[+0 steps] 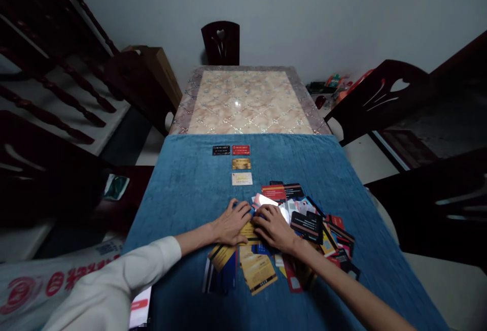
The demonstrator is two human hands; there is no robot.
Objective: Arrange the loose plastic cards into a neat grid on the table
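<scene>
A loose heap of plastic cards [306, 227] in black, red, gold, blue and white lies on the blue cloth. My left hand [232, 223] rests at the heap's left side, fingers apart and bent, with its thumb by a gold card [249, 232]. Close beside it my right hand [276, 229] lies palm down over the cards, its fingers spread. What is under both palms is hidden. Beyond the hands lie a black card [221, 150] and a red card [241, 150] side by side, then a gold card [241, 164] and a white card [242, 178] in a column below the red one.
The blue cloth [182, 178] covers the table's near part; a patterned cover [247, 100] shows at the far end. Dark wooden chairs [220, 41] surround the table. At lower left are a white plastic bag [49, 285] and a lit screen [140, 308].
</scene>
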